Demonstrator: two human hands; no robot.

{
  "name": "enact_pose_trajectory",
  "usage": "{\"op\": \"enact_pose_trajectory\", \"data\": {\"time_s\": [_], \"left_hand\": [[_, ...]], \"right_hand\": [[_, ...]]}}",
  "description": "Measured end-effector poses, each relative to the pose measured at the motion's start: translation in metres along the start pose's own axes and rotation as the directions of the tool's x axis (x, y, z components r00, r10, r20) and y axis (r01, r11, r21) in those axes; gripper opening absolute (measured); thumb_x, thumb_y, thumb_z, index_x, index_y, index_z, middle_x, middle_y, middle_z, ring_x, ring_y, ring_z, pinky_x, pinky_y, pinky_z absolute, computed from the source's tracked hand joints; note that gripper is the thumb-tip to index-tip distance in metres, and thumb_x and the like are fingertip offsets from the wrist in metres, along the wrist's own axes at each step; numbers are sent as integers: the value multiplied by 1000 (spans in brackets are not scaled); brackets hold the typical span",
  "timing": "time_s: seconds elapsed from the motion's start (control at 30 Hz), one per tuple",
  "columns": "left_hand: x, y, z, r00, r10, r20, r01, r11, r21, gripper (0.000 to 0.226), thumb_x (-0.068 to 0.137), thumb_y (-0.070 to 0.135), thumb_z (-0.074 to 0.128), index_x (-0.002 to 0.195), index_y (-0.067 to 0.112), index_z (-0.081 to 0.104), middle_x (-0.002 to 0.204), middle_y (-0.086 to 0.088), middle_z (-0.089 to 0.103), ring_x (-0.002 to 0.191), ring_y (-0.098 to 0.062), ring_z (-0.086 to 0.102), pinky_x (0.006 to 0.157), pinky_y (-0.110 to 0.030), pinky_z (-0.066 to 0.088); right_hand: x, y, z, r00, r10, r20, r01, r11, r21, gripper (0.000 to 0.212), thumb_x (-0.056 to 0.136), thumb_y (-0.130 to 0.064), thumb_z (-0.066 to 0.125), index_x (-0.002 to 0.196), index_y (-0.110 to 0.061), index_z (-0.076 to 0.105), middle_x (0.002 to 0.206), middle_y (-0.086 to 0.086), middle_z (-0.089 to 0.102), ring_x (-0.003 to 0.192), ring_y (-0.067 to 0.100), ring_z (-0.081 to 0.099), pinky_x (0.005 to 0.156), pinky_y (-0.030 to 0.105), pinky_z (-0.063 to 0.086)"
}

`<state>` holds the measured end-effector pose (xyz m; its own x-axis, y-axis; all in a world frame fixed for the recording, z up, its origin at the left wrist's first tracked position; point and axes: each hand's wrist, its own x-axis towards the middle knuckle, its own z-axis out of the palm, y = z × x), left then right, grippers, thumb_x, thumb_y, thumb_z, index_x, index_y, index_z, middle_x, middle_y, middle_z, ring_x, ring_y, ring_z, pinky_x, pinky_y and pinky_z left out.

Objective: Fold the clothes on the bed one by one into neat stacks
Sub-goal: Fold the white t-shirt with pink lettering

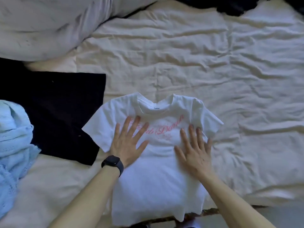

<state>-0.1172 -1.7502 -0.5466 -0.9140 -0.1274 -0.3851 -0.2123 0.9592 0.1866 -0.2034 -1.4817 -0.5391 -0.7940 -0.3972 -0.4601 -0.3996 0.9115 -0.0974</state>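
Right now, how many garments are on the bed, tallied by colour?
White: 1, the T-shirt
Black: 2, the folded piece and a heap at the top edge, probably clothing
Light blue: 1, the crumpled garment
Total: 4

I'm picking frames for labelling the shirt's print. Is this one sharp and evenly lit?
Head view: dim, bluish light, no glare; the left hand and right hand are slightly motion-blurred; the pink script on the white T-shirt is soft and partly covered by the left hand; the black garment shows no detail.
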Motion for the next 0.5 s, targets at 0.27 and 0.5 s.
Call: {"op": "enact_pose_trajectory", "data": {"time_s": [0.27, 0.5], "left_hand": [[33, 7, -40, 941, -140, -309, 102, 985, -136, 49, 88, 45, 54, 131, 24, 59, 141, -6, 52, 124, -31, 51, 97, -50, 39], [123, -22, -114, 926, -365, 94, 376, 913, -158, 32, 90, 43, 63, 117, 26, 65, 119, -1, 63, 121, -30, 52, 88, -36, 38]], "right_hand": [[26, 4, -58, 952, 125, -278, -57, 969, 240, 48, 88, -58, 50, 120, -26, 66, 131, -3, 59, 122, 24, 51, 107, 52, 30], [148, -26, -114, 1000, 27, -1, -26, 982, 188, 51, 94, -52, 56, 137, -25, 51, 140, 4, 56, 135, 30, 41, 107, 47, 25]]}}
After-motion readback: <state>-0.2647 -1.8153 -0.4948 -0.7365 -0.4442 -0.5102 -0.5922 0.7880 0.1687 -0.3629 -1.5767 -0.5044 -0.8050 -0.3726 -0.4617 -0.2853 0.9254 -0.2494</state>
